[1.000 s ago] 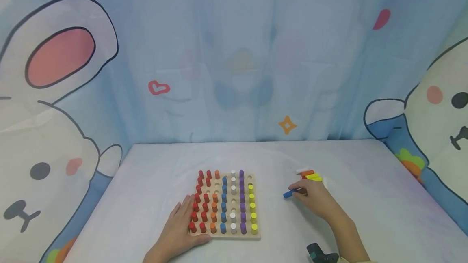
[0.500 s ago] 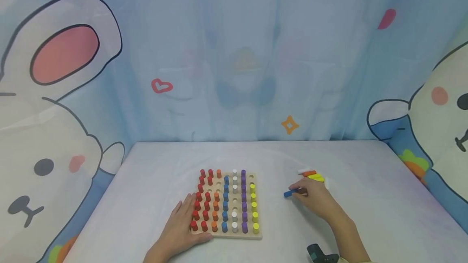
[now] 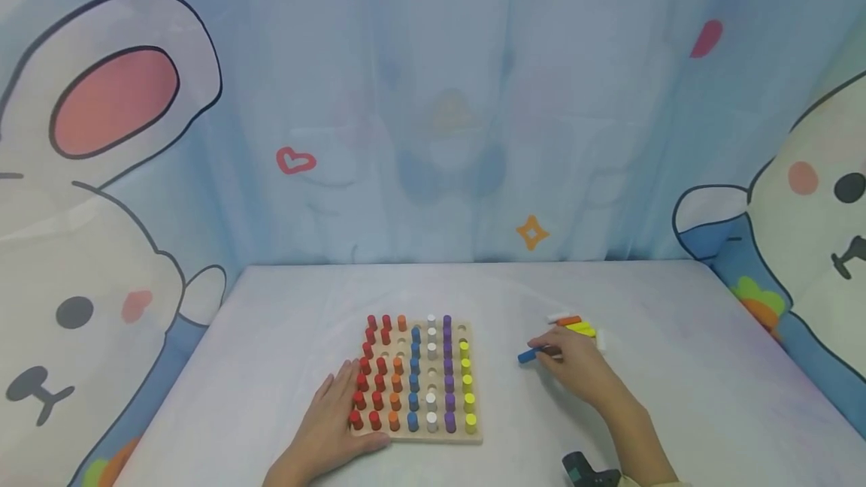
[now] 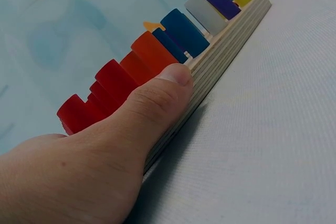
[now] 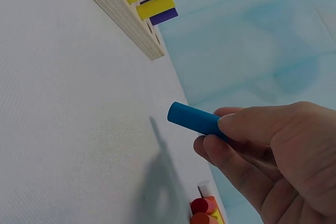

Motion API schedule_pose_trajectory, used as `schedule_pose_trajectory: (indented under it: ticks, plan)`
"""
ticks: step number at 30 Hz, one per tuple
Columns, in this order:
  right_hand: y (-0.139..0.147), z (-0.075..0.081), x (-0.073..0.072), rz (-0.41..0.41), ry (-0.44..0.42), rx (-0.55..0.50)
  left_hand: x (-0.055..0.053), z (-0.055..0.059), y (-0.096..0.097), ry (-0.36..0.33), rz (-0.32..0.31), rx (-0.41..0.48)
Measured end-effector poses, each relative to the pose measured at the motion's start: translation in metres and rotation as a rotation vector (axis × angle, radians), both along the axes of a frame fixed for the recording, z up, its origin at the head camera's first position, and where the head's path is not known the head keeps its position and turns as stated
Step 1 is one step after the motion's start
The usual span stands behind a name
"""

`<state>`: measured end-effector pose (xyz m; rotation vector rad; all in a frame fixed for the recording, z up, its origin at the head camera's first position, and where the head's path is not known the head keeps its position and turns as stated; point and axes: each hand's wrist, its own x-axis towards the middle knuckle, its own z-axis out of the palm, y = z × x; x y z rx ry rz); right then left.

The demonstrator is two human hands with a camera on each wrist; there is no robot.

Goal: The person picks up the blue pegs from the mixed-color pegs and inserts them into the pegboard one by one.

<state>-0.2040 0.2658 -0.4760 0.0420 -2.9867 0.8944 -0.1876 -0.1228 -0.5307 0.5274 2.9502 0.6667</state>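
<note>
A wooden pegboard [image 3: 467, 439] lies on the table, bearing rows of red, orange, blue, white, purple and yellow pegs, with several bare holes. My left hand [image 3: 329, 415] rests at its near left corner, fingers along the left side. In the left wrist view, the thumb [image 4: 152, 100] lies against the front edge. To the right of the board, my right hand [image 3: 578, 363] pinches a blue peg [image 5: 193, 119] between thumb and fingers. The peg's free end points toward the board, and the right wrist view shows it held above the tabletop.
Just beyond the right hand lie loose pegs: orange [image 3: 570, 320], white [image 3: 556, 317] and yellow [image 3: 582, 329], with red ones [image 5: 202, 206] seen in the right wrist view. A dark device [image 3: 590, 470] sits at the right wrist. A printed curtain [image 3: 433, 96] hangs behind the table.
My right hand has shifted slightly left with the blue peg, toward the board. The left hand stays on the board's corner.
</note>
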Motion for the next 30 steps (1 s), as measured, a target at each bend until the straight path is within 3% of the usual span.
schedule_pose_trajectory:
  ticks: [11, 30]
  plan:
    - [-0.007, 0.000, -0.001, -0.002, 0.073, 0.000, 0.000, 0.001, 0.000, 0.001, 0.010, 0.018]
    - [-0.018, 0.000, -0.004, -0.019, 0.096, -0.004, 0.000, 0.003, 0.000, 0.003, -0.004, 0.014]
